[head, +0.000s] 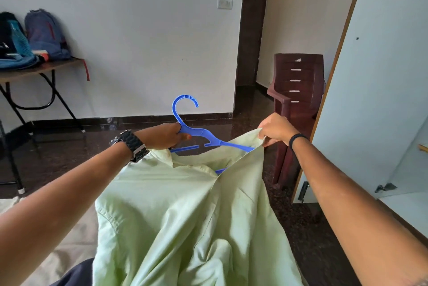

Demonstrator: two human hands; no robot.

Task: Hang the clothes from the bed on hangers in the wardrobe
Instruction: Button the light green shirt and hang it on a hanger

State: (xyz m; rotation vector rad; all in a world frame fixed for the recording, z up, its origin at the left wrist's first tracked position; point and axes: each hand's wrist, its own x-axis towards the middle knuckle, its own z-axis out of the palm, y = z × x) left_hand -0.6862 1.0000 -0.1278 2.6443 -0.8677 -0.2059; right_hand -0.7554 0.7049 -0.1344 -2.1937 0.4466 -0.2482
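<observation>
A pale green shirt (185, 211) hangs in front of me, draped down toward the bottom of the view. A blue plastic hanger (201, 134) sits inside its collar opening, hook pointing up. My left hand (163, 135) grips the hanger at the base of the hook. My right hand (274, 129) pinches the shirt's right shoulder edge, pulled over the hanger's right arm. The hanger's left arm is hidden under the fabric. The white wardrobe door (375, 77) stands open at the right.
Stacked brown plastic chairs (296, 91) stand just past my right hand, beside the wardrobe door. A folding table (34, 70) with backpacks (45, 33) is at the far left. Light bedding (69, 239) lies at lower left, a dark garment (74, 274) on it. A doorway opens behind.
</observation>
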